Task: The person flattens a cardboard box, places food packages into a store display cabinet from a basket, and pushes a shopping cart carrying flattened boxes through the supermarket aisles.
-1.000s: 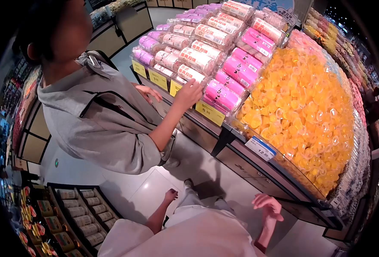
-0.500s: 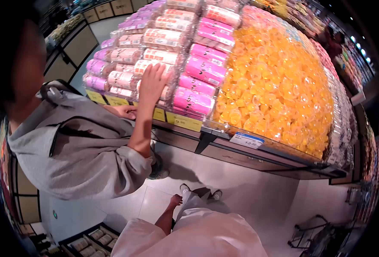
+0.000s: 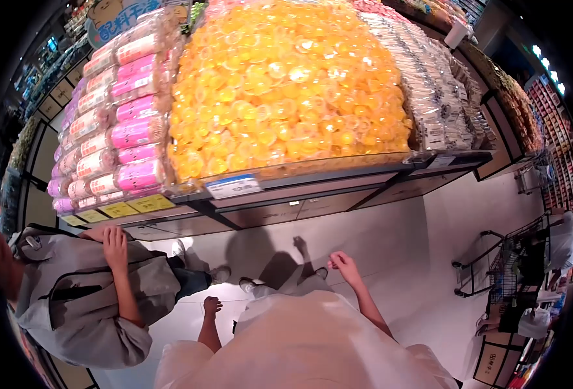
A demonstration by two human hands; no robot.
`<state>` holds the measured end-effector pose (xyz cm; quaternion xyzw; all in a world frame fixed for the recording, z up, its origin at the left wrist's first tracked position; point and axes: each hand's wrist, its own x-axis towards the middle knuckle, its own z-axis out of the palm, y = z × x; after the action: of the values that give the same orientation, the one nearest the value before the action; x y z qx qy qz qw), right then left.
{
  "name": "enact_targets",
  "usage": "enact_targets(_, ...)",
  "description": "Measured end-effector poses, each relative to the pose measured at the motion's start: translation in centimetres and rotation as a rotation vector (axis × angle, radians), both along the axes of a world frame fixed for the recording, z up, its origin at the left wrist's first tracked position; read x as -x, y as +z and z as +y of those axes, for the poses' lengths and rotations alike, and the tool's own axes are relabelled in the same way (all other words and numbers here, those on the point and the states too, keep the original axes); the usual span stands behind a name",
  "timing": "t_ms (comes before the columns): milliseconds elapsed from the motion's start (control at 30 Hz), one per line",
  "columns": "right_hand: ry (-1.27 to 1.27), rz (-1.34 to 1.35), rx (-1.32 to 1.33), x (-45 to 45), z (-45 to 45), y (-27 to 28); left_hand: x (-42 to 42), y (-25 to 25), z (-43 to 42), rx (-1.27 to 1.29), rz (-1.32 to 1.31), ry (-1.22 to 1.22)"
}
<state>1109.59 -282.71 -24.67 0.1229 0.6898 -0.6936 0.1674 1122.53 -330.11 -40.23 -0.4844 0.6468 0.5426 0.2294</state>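
Note:
My left hand (image 3: 213, 305) hangs low in front of my body, fingers curled in, with nothing visible in it. My right hand (image 3: 343, 264) is held forward over the floor, its fingers loosely closed and no object showing. Both are apart from the display stand. Nearest ahead of them is the stand's front edge with a white and blue price card (image 3: 233, 186). Behind it rises a big heap of orange-yellow wrapped jelly cups (image 3: 286, 91). To its left are stacked pink packs (image 3: 136, 129) and white-labelled packs (image 3: 95, 139) in clear wrap.
A person in a grey jacket (image 3: 72, 305) stands close on my left, a hand at their front. Yellow price tags (image 3: 137, 205) line the stand's left edge. Clear-wrapped goods (image 3: 438, 97) fill its right end. A black shopping cart (image 3: 513, 253) and another person (image 3: 561, 240) are at right.
My view has swung right, so the orange heap sits central. My right hand has come into view. The other person's hand has left the packs and is now at their front.

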Motion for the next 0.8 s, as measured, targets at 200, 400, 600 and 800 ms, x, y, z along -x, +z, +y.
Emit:
enact_targets(200, -0.113, -0.004, -0.135, -6.2, 13.1, -3.0, 5.9, 0.0, 14.6, -0.051, -0.160, -0.396)
enact_targets(400, -0.627, -0.215, -0.170, -9.4, 29.5, 0.4, 19.6, 1.6, 35.0, 0.044, 0.259, -1.038)
enact_targets(600, -0.579, 0.053, -0.383, 2.2, 47.7, 1.2, 32.8, 6.4, 55.2, 0.079, 0.635, -1.342)
enact_targets(800, -0.483, 0.003, -0.670, 5.5, 58.1, -0.3, 37.6, 5.0, 76.8, 0.083, 0.665, -1.894)
